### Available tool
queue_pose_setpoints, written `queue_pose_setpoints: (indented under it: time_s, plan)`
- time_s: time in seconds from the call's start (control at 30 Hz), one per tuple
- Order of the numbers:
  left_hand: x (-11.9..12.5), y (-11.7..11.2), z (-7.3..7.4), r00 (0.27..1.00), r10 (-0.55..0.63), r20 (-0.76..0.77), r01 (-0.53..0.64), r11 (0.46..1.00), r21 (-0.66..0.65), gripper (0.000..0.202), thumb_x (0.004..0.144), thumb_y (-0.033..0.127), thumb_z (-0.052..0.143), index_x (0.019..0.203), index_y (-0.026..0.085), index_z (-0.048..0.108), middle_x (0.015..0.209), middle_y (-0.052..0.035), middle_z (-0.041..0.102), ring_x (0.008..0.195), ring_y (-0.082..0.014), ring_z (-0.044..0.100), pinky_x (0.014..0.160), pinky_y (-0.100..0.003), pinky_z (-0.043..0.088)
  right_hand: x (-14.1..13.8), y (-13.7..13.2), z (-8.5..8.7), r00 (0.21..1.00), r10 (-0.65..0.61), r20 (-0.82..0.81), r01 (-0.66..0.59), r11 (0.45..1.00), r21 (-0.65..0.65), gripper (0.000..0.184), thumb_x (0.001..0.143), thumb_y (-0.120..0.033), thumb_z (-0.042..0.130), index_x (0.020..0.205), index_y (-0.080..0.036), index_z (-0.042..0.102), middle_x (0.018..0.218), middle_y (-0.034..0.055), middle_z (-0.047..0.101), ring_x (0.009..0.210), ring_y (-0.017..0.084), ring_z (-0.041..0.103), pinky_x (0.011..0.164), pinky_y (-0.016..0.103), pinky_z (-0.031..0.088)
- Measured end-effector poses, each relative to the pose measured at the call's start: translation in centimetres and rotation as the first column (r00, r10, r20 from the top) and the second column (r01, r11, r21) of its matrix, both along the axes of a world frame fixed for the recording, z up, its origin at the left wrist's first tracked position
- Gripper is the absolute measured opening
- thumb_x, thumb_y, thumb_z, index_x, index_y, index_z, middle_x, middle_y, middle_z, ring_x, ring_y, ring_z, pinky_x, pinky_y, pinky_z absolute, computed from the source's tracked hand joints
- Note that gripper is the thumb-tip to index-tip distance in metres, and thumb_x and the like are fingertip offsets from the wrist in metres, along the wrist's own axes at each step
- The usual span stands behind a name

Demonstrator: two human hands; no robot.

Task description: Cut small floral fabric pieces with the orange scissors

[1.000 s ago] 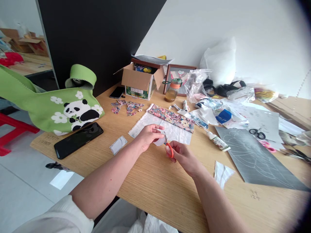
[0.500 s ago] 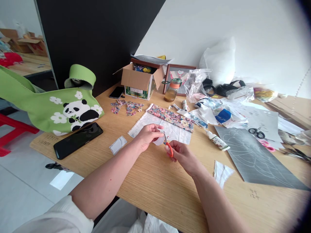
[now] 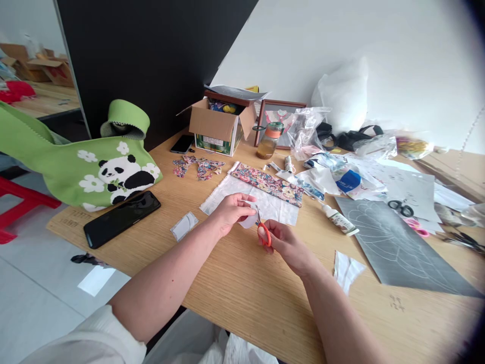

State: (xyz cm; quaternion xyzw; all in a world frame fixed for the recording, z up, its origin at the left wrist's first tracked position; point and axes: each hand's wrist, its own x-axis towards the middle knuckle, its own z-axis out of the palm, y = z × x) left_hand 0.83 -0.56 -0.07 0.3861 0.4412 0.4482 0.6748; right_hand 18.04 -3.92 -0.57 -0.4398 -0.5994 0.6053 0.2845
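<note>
My left hand pinches a small white piece, paper or cloth, over the table. My right hand is closed around the orange handles of a pair of scissors, whose blades point at the right edge of that piece. Just behind both hands lies a floral fabric, folded so its white underside shows in front. Floral scraps are spread to its left. A white scrap rests left of my left hand, and another white scrap lies right of my right forearm.
A black phone and a green panda bag are at the left. Behind stand an open carton and a drink bottle. To the right are a glue bottle, a grey patterned sheet and black-handled scissors.
The white piece in my left hand has turned slightly, and more of it shows below the fingers. The scissors have shifted very little; everything else stays in place.
</note>
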Motion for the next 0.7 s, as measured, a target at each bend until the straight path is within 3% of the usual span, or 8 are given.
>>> queue_pose_setpoints:
  time_s: [0.7]
  plan:
    - [-0.21,0.17,-0.25,1.000,-0.013,0.014,0.013,1.000,0.005,0.040,0.062,0.011,0.071,0.100,0.011,0.061,0.071,-0.0005,0.060,0.060,-0.0107,0.058,0.058,-0.024,0.042,0.11,0.07,-0.41,1.000,-0.029,0.010,0.029,1.000,0.012,0.049,0.073,-0.065,0.068,0.066,-0.020,0.047,0.057,-0.0051,0.042,0.050,0.009,0.035,0.049,0.026,0.027]
